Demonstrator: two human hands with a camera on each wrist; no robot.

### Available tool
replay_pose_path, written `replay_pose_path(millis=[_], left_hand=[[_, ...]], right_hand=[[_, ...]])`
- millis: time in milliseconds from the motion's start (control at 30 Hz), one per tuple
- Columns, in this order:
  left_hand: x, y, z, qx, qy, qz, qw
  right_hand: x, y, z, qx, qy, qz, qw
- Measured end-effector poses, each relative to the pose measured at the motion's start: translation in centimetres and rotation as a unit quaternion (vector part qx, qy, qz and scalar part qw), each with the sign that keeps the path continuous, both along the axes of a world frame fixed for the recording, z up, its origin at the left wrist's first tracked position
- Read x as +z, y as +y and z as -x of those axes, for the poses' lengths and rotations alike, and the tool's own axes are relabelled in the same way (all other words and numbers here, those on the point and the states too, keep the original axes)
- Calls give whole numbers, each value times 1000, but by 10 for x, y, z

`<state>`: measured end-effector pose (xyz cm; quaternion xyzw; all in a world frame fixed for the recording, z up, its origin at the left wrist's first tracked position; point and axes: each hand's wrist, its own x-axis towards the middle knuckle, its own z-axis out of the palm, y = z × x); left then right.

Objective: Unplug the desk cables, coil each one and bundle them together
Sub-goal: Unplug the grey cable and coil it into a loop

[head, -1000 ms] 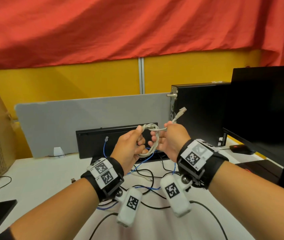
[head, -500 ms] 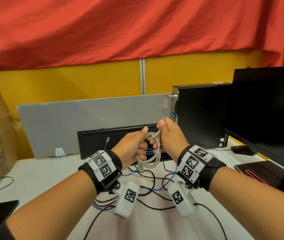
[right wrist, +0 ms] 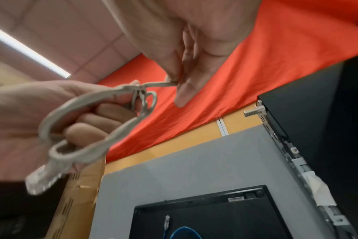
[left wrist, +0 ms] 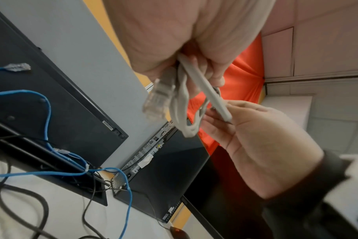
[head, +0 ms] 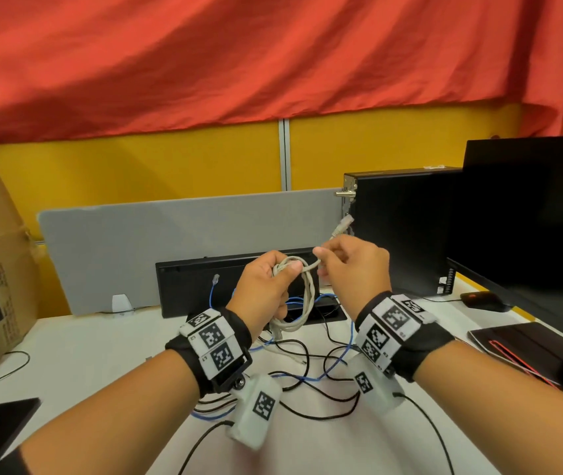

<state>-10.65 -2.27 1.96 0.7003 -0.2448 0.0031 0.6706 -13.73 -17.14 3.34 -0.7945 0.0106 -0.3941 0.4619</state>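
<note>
Two hands on one grey network cable [head: 302, 289], mid-frame above desk: left hand [head: 266, 289] fisted round the coil, right hand [head: 352, 265] pinching the free tail near its clear plug [head: 342, 226]. Probably light, springy, smooth-jacketed; best pinched where loops cross. Pale grey, several loose loops.

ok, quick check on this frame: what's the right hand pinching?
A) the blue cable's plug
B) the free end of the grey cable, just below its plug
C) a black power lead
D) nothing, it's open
B: the right hand pinches the grey cable just below its clear plug, while the left hand grips the coiled loops; the blue cable lies on the desk.
</note>
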Motion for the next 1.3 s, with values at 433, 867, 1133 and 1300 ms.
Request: replay_pose_path(millis=[433, 867, 1133, 1300], left_hand=[[8, -5, 0, 0, 43, 77, 996], [9, -11, -4, -22, 48, 96, 994], [7, 15, -15, -182, 131, 103, 969], [4, 19, -16, -160, 125, 66, 977]], right_hand=[[0, 0, 1, 86, 130, 132, 979], [-4, 27, 16, 160, 146, -214, 953], [-3, 17, 15, 153, 132, -295, 934], [-5, 16, 16, 212, 158, -346, 900]])
